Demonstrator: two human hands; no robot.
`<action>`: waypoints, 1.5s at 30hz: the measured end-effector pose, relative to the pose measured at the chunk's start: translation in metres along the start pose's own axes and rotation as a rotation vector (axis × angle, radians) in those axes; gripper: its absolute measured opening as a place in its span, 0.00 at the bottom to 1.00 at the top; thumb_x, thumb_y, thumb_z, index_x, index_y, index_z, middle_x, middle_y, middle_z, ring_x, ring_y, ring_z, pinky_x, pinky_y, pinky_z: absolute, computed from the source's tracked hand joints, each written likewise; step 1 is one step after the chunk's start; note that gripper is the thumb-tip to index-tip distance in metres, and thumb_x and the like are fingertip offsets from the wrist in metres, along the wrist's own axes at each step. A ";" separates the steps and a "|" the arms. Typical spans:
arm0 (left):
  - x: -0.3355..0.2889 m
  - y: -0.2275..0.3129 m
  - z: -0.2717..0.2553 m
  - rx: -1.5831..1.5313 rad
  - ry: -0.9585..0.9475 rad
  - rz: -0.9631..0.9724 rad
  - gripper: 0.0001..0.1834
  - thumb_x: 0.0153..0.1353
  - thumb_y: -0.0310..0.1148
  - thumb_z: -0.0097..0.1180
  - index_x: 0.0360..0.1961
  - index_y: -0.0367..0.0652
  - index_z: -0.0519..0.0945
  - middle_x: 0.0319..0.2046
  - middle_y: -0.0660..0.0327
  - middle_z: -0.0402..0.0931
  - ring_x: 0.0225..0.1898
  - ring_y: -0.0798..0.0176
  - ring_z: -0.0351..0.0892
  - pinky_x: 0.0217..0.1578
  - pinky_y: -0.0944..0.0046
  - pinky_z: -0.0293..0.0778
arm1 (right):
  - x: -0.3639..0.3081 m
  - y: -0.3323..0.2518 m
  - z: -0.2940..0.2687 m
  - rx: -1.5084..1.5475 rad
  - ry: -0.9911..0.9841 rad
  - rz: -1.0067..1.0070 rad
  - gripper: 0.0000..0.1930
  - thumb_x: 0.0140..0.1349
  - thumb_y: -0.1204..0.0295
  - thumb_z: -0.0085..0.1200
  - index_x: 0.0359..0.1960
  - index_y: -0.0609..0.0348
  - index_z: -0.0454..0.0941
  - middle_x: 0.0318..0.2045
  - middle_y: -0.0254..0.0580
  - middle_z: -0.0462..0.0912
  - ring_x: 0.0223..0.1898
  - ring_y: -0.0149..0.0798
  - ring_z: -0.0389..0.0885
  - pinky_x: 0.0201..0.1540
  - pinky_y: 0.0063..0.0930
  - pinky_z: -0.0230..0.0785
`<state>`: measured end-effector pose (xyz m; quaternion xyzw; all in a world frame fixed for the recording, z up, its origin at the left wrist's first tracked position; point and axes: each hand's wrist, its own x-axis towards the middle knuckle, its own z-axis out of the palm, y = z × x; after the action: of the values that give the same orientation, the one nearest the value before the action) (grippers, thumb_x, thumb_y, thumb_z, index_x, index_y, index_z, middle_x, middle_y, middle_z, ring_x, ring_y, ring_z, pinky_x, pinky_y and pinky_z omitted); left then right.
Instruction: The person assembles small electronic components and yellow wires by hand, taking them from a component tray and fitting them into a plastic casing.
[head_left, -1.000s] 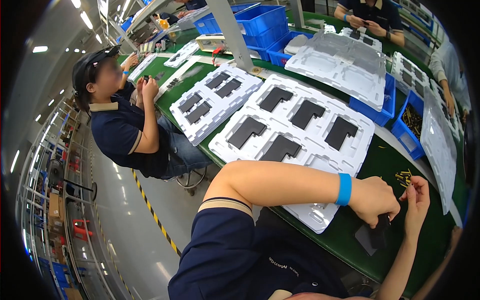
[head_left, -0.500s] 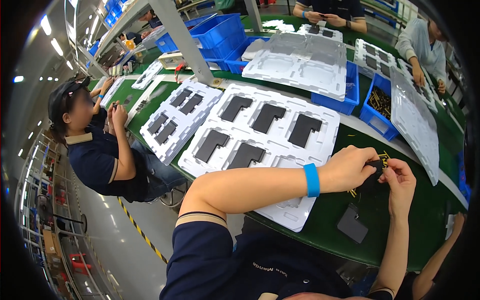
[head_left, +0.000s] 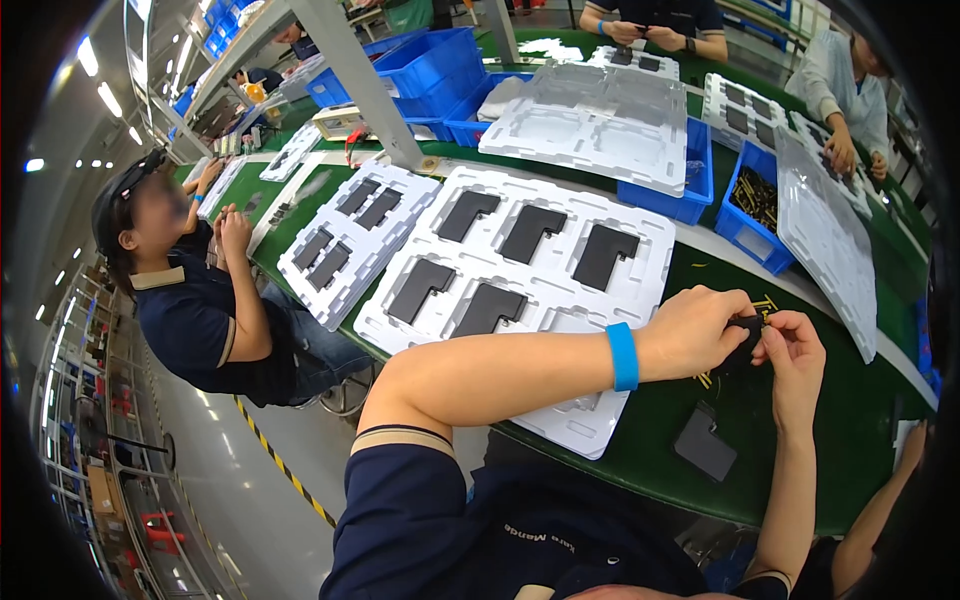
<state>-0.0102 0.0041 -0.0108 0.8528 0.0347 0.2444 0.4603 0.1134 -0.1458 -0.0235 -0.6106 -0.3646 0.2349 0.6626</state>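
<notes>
The left hand (head_left: 695, 325) has moved clear of the dark grey L-shaped plate (head_left: 706, 443) lying on the table (head_left: 650, 440). It pinches a small black part (head_left: 748, 324), where the right hand (head_left: 797, 355) now joins, its grip unclear: both work one part.

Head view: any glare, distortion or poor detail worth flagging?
Head view: black fisheye rim, with the near edge of the green table bowed; ceiling lights blown out; glare spots on the floor; the dark part between left hand and right hand shows little detail.
</notes>
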 end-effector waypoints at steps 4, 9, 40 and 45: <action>0.003 0.003 0.004 -0.057 -0.058 -0.058 0.09 0.56 0.27 0.56 0.38 0.35 0.78 0.30 0.47 0.80 0.33 0.46 0.81 0.34 0.57 0.76 | -0.007 -0.005 0.000 -0.016 0.080 -0.002 0.05 0.61 0.80 0.53 0.38 0.66 0.74 0.31 0.35 0.75 0.28 0.25 0.75 0.33 0.19 0.72; 0.006 -0.005 0.010 -0.064 -0.034 -0.060 0.10 0.57 0.26 0.56 0.40 0.34 0.77 0.32 0.51 0.81 0.34 0.62 0.83 0.34 0.65 0.76 | -0.004 -0.006 0.000 -0.005 0.042 0.004 0.04 0.59 0.82 0.53 0.36 0.67 0.75 0.33 0.38 0.77 0.30 0.27 0.78 0.36 0.19 0.74; 0.010 0.015 0.002 -0.026 -0.146 -0.166 0.08 0.58 0.26 0.56 0.37 0.34 0.75 0.29 0.51 0.82 0.27 0.57 0.82 0.29 0.64 0.73 | -0.002 -0.009 0.002 -0.021 0.053 0.067 0.05 0.58 0.82 0.56 0.35 0.68 0.80 0.33 0.36 0.76 0.29 0.25 0.78 0.34 0.18 0.74; 0.007 0.006 0.002 -0.029 -0.141 -0.153 0.09 0.58 0.26 0.57 0.39 0.34 0.75 0.28 0.53 0.82 0.27 0.62 0.80 0.28 0.66 0.72 | 0.001 -0.011 0.001 -0.013 -0.014 0.148 0.06 0.59 0.75 0.57 0.36 0.66 0.78 0.27 0.35 0.79 0.26 0.25 0.78 0.29 0.19 0.74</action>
<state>-0.0041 0.0012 -0.0045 0.8558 0.0639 0.1485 0.4915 0.1119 -0.1462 -0.0130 -0.6386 -0.3247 0.2851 0.6368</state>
